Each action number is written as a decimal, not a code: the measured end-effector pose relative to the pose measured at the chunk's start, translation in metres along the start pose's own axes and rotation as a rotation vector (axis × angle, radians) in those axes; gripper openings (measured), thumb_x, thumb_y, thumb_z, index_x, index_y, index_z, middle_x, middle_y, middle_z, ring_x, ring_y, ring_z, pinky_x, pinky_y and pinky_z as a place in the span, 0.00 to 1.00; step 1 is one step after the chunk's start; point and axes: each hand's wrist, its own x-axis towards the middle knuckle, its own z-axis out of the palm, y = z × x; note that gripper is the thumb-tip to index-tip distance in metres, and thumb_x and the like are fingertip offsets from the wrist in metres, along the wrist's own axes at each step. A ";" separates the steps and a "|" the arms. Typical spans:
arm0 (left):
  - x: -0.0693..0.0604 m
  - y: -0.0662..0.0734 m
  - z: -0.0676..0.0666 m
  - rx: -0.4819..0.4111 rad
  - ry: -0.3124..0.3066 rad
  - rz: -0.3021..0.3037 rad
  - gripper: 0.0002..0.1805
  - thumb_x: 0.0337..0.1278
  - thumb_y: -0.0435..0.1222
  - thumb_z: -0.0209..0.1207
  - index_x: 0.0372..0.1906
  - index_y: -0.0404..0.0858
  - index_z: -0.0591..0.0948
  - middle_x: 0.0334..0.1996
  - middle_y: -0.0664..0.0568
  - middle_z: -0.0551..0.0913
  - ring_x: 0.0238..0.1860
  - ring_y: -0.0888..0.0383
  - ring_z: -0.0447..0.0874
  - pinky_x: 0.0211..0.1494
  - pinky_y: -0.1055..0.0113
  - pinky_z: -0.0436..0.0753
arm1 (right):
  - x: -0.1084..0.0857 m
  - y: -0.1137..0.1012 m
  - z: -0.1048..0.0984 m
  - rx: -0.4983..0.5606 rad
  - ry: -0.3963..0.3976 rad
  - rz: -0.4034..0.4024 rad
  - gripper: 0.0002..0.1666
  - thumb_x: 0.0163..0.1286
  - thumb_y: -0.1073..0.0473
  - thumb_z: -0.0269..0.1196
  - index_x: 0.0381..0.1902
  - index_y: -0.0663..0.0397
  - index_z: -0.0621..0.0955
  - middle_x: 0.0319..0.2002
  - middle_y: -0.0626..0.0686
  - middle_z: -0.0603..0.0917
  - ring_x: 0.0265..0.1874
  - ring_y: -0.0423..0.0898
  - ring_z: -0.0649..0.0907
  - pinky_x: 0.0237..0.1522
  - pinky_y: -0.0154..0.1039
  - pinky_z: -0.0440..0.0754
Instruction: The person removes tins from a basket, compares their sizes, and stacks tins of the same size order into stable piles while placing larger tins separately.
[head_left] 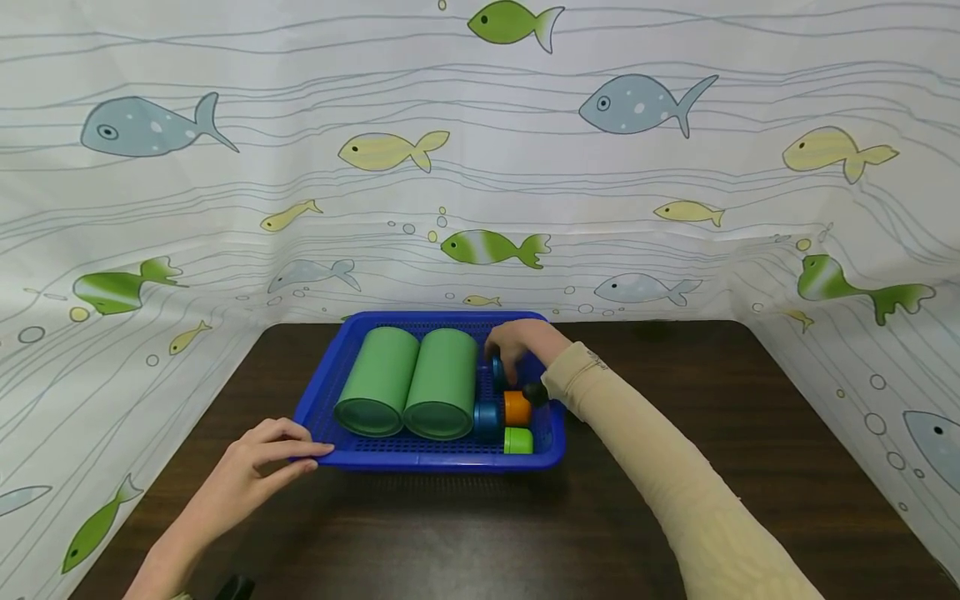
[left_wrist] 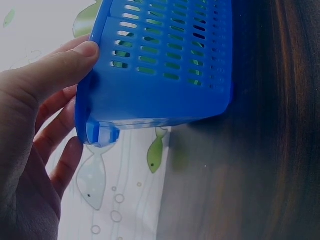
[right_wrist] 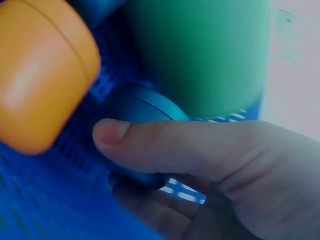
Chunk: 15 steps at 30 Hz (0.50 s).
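A blue plastic basket (head_left: 435, 461) stands on the dark table. My left hand (head_left: 258, 457) pinches its rim at the near left corner, thumb on one side and fingers on the other in the left wrist view. Inside the basket's far right part, my right hand (head_left: 521, 337) grips a small blue rounded container (right_wrist: 142, 102) between thumb and fingers. Nearby in the basket are an orange container (head_left: 517, 408), a second blue one (head_left: 487, 419) and a lime-green one (head_left: 518, 441). Two large green cans (head_left: 444, 375) lie side by side on the left.
Dark wood tabletop (head_left: 675, 467) extends to both sides of the basket and in front of it. A white sheet printed with fish (head_left: 495, 192) surrounds the table at the back and both sides.
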 end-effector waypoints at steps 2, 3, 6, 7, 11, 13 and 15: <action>0.000 0.000 0.000 -0.003 0.000 -0.003 0.30 0.29 0.21 0.75 0.44 0.51 0.89 0.39 0.70 0.78 0.44 0.73 0.72 0.46 0.79 0.70 | -0.005 0.002 -0.003 0.017 0.020 -0.024 0.41 0.58 0.61 0.74 0.69 0.48 0.73 0.69 0.54 0.74 0.67 0.51 0.74 0.66 0.45 0.75; 0.000 0.000 0.000 -0.004 0.000 -0.004 0.30 0.29 0.21 0.75 0.44 0.51 0.89 0.39 0.70 0.78 0.44 0.73 0.72 0.45 0.79 0.70 | -0.008 0.004 -0.005 0.029 0.034 -0.040 0.41 0.58 0.61 0.73 0.69 0.48 0.73 0.69 0.54 0.73 0.67 0.51 0.74 0.66 0.45 0.75; -0.001 -0.001 0.001 -0.010 0.005 0.000 0.30 0.28 0.21 0.75 0.43 0.51 0.89 0.39 0.69 0.78 0.44 0.73 0.72 0.45 0.79 0.69 | -0.020 0.009 -0.009 0.075 0.085 -0.088 0.39 0.58 0.63 0.73 0.68 0.49 0.73 0.69 0.55 0.73 0.67 0.53 0.73 0.65 0.47 0.75; -0.001 -0.002 0.001 -0.010 0.005 0.001 0.30 0.28 0.21 0.75 0.43 0.50 0.89 0.39 0.69 0.78 0.43 0.73 0.72 0.45 0.79 0.69 | -0.024 0.012 -0.010 0.092 0.107 -0.101 0.39 0.58 0.63 0.73 0.68 0.49 0.73 0.69 0.55 0.72 0.68 0.53 0.73 0.65 0.47 0.75; -0.001 -0.002 0.001 -0.012 -0.003 -0.006 0.30 0.28 0.21 0.75 0.43 0.50 0.89 0.39 0.70 0.78 0.44 0.73 0.72 0.45 0.79 0.70 | -0.045 0.022 -0.010 0.161 0.227 -0.128 0.38 0.57 0.63 0.73 0.66 0.52 0.74 0.69 0.57 0.72 0.68 0.55 0.72 0.66 0.51 0.74; -0.001 -0.002 0.001 -0.010 -0.004 -0.005 0.30 0.28 0.21 0.75 0.43 0.50 0.89 0.39 0.70 0.78 0.43 0.73 0.72 0.45 0.80 0.70 | -0.056 0.027 -0.008 0.207 0.295 -0.145 0.38 0.56 0.63 0.73 0.65 0.53 0.74 0.69 0.59 0.73 0.67 0.57 0.72 0.65 0.52 0.74; -0.001 -0.002 0.001 -0.011 -0.004 -0.004 0.30 0.28 0.21 0.75 0.43 0.51 0.89 0.39 0.70 0.78 0.43 0.73 0.72 0.45 0.80 0.70 | -0.068 0.032 -0.006 0.267 0.357 -0.171 0.38 0.56 0.63 0.73 0.65 0.54 0.74 0.67 0.61 0.74 0.66 0.59 0.73 0.65 0.53 0.74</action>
